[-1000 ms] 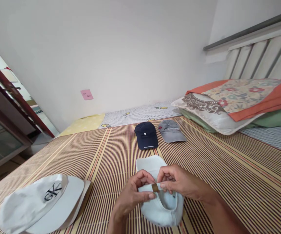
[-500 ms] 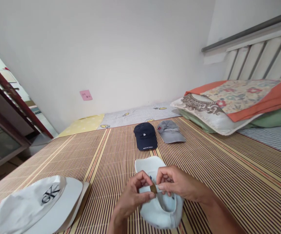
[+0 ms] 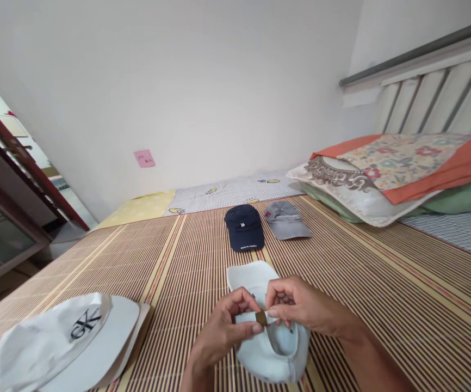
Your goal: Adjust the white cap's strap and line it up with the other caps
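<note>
A pale blue baseball cap (image 3: pixel 270 356) lies on the striped mat in front of me, its brim pointing away and its back opening towards me. Across that opening runs the cap's strap with a brass-coloured buckle (image 3: pixel 261 318). My left hand (image 3: pixel 229 324) pinches the strap just left of the buckle, thumb below and fingers above. On the buckle's other side, my right hand (image 3: pixel 296 305) pinches the strap between thumb and forefinger, the other fingers curled. Parts of the strap are hidden by my fingertips.
Beyond the pale cap sit a navy cap (image 3: pixel 244 227) and a grey cap (image 3: pixel 287 220). White caps (image 3: pixel 56 343), stacked, lie at the lower left. Pillows (image 3: pixel 398 169) are piled at the right by the headboard (image 3: pixel 439 95). A wall (image 3: pixel 219 98) bounds the far side of the bed mat (image 3: pixel 170 316).
The buckle and both hands have shifted very slightly to the right. Both hands keep their pinch on the strap, and the other caps stay put.
</note>
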A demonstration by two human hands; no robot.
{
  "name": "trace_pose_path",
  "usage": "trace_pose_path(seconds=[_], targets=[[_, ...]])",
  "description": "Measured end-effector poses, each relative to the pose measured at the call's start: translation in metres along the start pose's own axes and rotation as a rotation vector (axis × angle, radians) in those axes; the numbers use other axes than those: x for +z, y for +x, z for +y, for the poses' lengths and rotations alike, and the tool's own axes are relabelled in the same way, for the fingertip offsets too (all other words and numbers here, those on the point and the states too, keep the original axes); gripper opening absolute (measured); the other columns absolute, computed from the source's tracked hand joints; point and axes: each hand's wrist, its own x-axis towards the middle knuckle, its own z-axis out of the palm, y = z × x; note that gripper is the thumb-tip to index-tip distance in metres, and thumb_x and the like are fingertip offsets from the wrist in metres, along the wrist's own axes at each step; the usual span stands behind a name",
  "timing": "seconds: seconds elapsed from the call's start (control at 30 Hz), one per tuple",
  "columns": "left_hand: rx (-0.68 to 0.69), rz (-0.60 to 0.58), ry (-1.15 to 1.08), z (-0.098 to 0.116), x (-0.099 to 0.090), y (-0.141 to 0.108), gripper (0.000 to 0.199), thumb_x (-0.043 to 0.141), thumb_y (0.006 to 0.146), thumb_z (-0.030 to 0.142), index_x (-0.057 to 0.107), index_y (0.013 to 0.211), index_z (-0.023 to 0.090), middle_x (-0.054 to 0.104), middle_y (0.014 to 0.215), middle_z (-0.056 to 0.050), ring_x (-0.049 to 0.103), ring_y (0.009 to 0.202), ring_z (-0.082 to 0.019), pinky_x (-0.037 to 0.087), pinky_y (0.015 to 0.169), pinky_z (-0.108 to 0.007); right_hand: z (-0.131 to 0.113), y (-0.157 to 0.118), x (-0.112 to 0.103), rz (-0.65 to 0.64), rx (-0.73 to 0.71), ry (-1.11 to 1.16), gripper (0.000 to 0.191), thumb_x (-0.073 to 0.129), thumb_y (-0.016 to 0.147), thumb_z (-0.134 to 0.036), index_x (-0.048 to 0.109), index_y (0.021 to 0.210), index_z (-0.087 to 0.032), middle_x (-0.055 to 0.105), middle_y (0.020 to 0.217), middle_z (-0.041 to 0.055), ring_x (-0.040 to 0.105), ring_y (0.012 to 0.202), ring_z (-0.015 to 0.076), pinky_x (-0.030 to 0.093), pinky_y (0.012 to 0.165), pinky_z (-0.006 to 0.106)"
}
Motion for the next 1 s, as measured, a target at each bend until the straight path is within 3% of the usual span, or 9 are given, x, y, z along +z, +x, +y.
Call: trace_pose_path(seconds=[0.37,0.57,0.73,0.9,1.0], targets=[[0.005,-0.008,-0.014,0.003,0.003,-0.002,0.032,0.094,0.073,0.035,0.070,0.085,0.017,0.070,0.085,-0.002,0.056,0.074,-0.011,0.039,0.066,-0.023,0.000,0.002,0.002,0.003,0.012,-0.008,0.014,0.073,0.080,-0.030,0.065,0.079,-0.019,0.061,0.062,-0.0048,0.056,0.057,0.0121,0.042,0.057,0.025],[-0.046,-0.003,-0.039,0.002,-0.006,-0.001,0.038,0.095,0.074,0.035,0.066,0.092,0.019,0.071,0.084,-0.001,0.054,0.067,-0.009,0.035,0.061,-0.022,-0.001,-0.003,-0.008,0.033,-0.004,-0.088,0.028,0.069,0.091,-0.045,0.073,0.090,-0.018,0.066,0.074,-0.0011,0.058,0.067,0.0137,0.040,0.063,0.027],[-0.118,-0.030,0.005,0.005,-0.019,-0.007,0.054,0.092,0.074,0.049,0.071,0.113,0.021,0.071,0.087,-0.002,0.056,0.071,-0.011,0.034,0.063,-0.023,0.002,-0.011,-0.023,0.064,0.025,-0.051,0.043,0.068,0.092,-0.059,0.075,0.105,-0.019,0.080,0.097,0.0078,0.071,0.090,0.0221,0.050,0.080,0.035],[-0.167,-0.049,0.113,0.012,-0.019,-0.011,0.046,0.085,0.078,0.058,0.074,0.094,0.017,0.064,0.083,-0.001,0.049,0.072,-0.012,0.031,0.065,-0.026,0.005,-0.012,-0.030,0.212,-0.004,0.015,0.050,0.068,0.091,-0.063,0.069,0.114,-0.019,0.079,0.109,0.0110,0.072,0.094,0.0224,0.051,0.080,0.036],[-0.203,-0.036,0.133,0.014,-0.013,-0.010,0.043,0.091,0.072,0.053,0.070,0.084,0.017,0.057,0.077,0.002,0.044,0.070,-0.011,0.028,0.064,-0.026,0.002,-0.012,-0.026,0.168,0.001,0.025,0.047,0.068,0.091,-0.061,0.070,0.112,-0.019,0.080,0.106,0.0104,0.072,0.093,0.0220,0.051,0.082,0.036]])
